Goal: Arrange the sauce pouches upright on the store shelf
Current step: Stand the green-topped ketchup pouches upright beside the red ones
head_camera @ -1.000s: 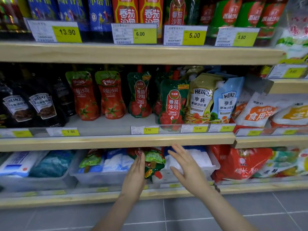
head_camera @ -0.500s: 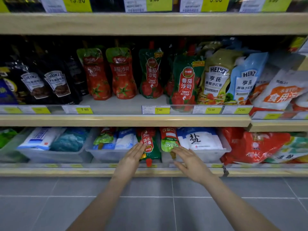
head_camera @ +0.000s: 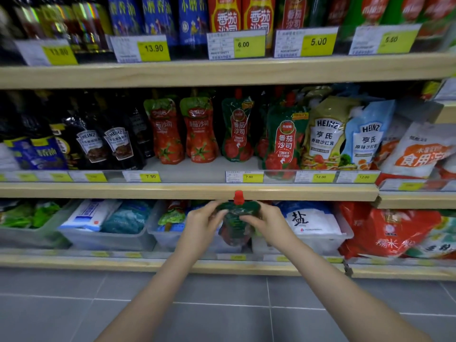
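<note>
A grocery shop aisle, seen at the sauce shelves.

Wooden shelves [head_camera: 222,72] ran across the frame, fronted by yellow price tags [head_camera: 249,44] reading 6.00, 5.00 and 7.90. Rows of ketchup pouches [head_camera: 237,129] filled the middle; salt bags [head_camera: 311,220] sat in bins at lower right, above a grey tiled floor [head_camera: 222,312].

Pale wood-edged shelving [head_camera: 187,191] runs across the view in three tiers; yellow price tags [head_camera: 249,177] sit behind a clear strip along each front edge; a second shelf unit [head_camera: 417,199] joins at the right, set slightly lower; clear plastic bins [head_camera: 106,239] stand on the bottom tier; below, a grey tiled floor [head_camera: 222,317] with pale grout lines; the lighting is even and soft
</note>
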The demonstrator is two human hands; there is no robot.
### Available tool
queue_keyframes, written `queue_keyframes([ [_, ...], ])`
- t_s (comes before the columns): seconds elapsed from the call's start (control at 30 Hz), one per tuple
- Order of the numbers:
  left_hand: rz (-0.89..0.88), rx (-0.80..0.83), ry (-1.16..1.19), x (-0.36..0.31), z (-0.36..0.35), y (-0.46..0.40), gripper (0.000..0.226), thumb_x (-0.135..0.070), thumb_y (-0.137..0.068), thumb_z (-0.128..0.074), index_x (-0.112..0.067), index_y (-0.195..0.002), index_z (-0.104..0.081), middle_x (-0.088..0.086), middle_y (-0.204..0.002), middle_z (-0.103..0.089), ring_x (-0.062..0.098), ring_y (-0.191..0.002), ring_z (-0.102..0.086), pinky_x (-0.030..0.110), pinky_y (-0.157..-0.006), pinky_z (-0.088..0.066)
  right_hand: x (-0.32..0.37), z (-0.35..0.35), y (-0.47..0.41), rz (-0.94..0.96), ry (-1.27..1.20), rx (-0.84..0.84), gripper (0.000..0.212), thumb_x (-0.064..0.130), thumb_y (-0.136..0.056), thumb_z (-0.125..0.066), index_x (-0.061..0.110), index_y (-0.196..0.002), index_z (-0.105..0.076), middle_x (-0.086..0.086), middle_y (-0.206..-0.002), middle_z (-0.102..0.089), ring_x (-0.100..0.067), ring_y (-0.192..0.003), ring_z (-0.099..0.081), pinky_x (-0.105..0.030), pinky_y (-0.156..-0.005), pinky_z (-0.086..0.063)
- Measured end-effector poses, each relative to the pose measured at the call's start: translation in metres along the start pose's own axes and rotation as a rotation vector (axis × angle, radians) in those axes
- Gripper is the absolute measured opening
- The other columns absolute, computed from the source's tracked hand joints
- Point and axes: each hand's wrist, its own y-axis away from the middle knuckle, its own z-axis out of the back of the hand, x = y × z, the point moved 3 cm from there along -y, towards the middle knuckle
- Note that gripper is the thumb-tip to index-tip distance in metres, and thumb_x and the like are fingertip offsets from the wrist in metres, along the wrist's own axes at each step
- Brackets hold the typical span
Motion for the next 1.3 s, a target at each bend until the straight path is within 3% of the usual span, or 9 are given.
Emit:
queue_keyframes([
  [0.13,0.198,0.191,0.062,0.012,-0.015,0.002,0.068,-0.029,-0.071,-0.080,-0.017,-0.130,-0.049,-0.007,-0.113,-0.062,0.000,-0.105,-0.057,0.023,-0.087,-0.049,0.006,0.015,-0.010,-0.172,-0.164,-0.133,0.015,0.019,-0.084,-0.065,0.014,-0.098,-0.066,-0.005,-0.099,-0.071,-0.021,-0.092,-0.065,-0.037,-0.080,-0.053],
  [0.23,0.279,0.334,-0.003,0.007,-0.042,0.014,0.086,-0.046,-0.062,-0.078,-0.025,-0.134,-0.037,-0.004,-0.125,-0.055,0.013,-0.114,-0.052,0.034,-0.091,-0.047,0.019,0.020,-0.014,-0.192,-0.271,-0.168,0.008,0.016,-0.085,-0.063,0.024,-0.087,-0.063,-0.002,-0.091,-0.070,-0.022,-0.087,-0.066,-0.036,-0.072,-0.055],
  [0.37,0.301,0.310,-0.043,0.006,-0.052,0.001,0.070,-0.024,-0.072,-0.076,-0.018,-0.132,-0.040,0.005,-0.120,-0.053,0.022,-0.113,-0.051,0.040,-0.093,-0.044,0.026,0.028,-0.014,-0.185,-0.197,-0.108,0.007,0.021,-0.086,-0.062,0.028,-0.089,-0.060,0.007,-0.088,-0.068,-0.015,-0.085,-0.066,-0.036,-0.075,-0.056],
  [0.57,0.300,0.684,0.309,-0.001,-0.039,-0.016,0.052,-0.021,-0.074,-0.077,-0.035,-0.118,-0.052,-0.019,-0.111,-0.062,-0.006,-0.102,-0.058,0.015,-0.086,-0.049,0.034,0.061,-0.019,-0.190,-0.316,0.145,0.009,0.022,-0.084,-0.065,0.027,-0.092,-0.064,0.006,-0.091,-0.072,-0.009,-0.086,-0.069,-0.029,-0.078,-0.056],
  [0.8,0.268,0.352,0.061,-0.027,-0.062,-0.004,0.114,-0.048,-0.059,-0.078,-0.023,-0.148,-0.010,-0.004,-0.142,-0.030,0.011,-0.131,-0.029,0.035,-0.106,-0.035,0.045,0.068,-0.028,-0.131,-0.283,-0.196,0.016,0.020,-0.087,-0.060,0.035,-0.082,-0.060,0.017,-0.083,-0.067,0.003,-0.077,-0.063,-0.013,-0.060,-0.046],
  [0.9,0.245,0.329,0.178,-0.032,-0.069,-0.002,0.106,-0.038,-0.055,-0.077,-0.023,-0.144,-0.021,-0.001,-0.134,-0.036,0.014,-0.128,-0.033,0.035,-0.106,-0.035,0.043,0.065,-0.024,-0.146,-0.308,-0.134,0.012,0.023,-0.086,-0.062,0.034,-0.088,-0.059,0.015,-0.088,-0.067,-0.002,-0.082,-0.064,-0.011,-0.060,-0.046],
  [1.1,0.323,0.744,0.541,-0.032,-0.049,-0.017,0.091,-0.013,-0.058,-0.077,-0.036,-0.136,-0.036,-0.008,-0.119,-0.060,0.007,-0.107,-0.060,0.019,-0.083,-0.049,0.028,0.083,-0.017,-0.225,-0.518,0.236,0.090,0.025,-0.061,-0.081,0.026,-0.138,-0.034,0.005,-0.132,-0.051,-0.009,-0.113,-0.056,-0.029,-0.090,-0.048],
  [1.2,0.323,0.831,0.579,-0.042,-0.049,-0.024,0.088,-0.006,-0.062,-0.072,-0.038,-0.135,-0.036,-0.002,-0.120,-0.061,0.009,-0.107,-0.061,0.022,-0.084,-0.051,0.028,0.083,-0.017,-0.273,-0.551,0.099,0.092,0.018,-0.062,-0.083,0.021,-0.138,-0.032,-0.001,-0.129,-0.048,-0.016,-0.114,-0.054,-0.037,-0.092,-0.050],
  [1.3,0.272,0.652,0.379,-0.050,-0.048,-0.029,0.077,-0.018,-0.065,-0.071,-0.027,-0.135,-0.041,-0.007,-0.116,-0.063,0.006,-0.103,-0.061,0.029,-0.087,-0.052,0.034,0.083,-0.020,-0.264,-0.382,-0.138,0.097,0.028,-0.056,-0.087,0.025,-0.134,-0.030,0.012,-0.114,-0.047,0.001,-0.099,-0.050,-0.018,-0.077,-0.047],
])
